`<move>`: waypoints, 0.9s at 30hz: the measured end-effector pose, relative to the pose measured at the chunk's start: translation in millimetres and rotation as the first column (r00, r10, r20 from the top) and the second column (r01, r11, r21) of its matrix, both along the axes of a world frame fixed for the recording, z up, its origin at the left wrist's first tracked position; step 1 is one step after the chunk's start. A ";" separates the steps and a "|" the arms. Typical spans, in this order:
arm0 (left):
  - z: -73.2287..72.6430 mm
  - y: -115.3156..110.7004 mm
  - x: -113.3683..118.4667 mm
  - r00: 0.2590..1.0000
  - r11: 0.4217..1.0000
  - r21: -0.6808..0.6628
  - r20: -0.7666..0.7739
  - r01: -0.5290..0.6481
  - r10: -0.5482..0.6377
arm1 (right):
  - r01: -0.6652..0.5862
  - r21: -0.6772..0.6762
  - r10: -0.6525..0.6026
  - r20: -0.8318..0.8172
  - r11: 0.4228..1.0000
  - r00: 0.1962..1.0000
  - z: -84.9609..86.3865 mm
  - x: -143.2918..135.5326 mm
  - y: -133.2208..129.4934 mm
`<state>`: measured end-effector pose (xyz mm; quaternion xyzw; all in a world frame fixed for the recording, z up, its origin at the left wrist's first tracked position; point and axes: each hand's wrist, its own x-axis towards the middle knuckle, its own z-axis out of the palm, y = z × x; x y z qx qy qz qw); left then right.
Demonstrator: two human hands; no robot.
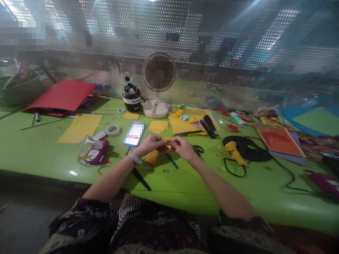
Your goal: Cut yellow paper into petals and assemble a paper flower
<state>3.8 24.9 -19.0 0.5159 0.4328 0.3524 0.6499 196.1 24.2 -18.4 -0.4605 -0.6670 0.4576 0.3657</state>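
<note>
My left hand (153,144) and my right hand (183,146) meet over the green table. Between them, pinched at the fingertips, is a small yellow and dark red piece (168,146), apparently folded paper; its exact shape is partly covered by my fingers. Beneath my left hand lies a folded yellow paper (152,157). A blue pen-like item (172,161) rests on the table just below the held piece. Black scissor handles (198,150) show beside my right hand, the rest hidden behind it. Beyond my left wrist sits a lit phone (134,134).
Behind stand a fan (155,109) and a dark bottle (132,100). Yellow slips (158,126), a black stapler (210,126) and a tape roll (113,130) lie ahead. To the right is a yellow glue gun (236,153) with its cord; to the left, a purple tape dispenser (97,153).
</note>
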 end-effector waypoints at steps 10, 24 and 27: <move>-3.6 2.2 -0.3 0.999 0.998 0.054 -0.027 0.037 -0.036 | 0.022 0.009 -0.023 0.063 1.000 0.998 -5.6 -1.2 0.7; -7.0 7.2 -8.8 0.994 0.994 0.017 -0.037 0.105 -0.104 | -0.015 0.019 0.013 0.109 1.000 0.994 -5.9 -3.0 -1.5; -5.3 7.9 -10.4 0.992 0.993 0.013 -0.041 0.118 -0.117 | -0.019 0.050 0.012 0.129 0.999 0.992 -5.8 -3.8 -2.6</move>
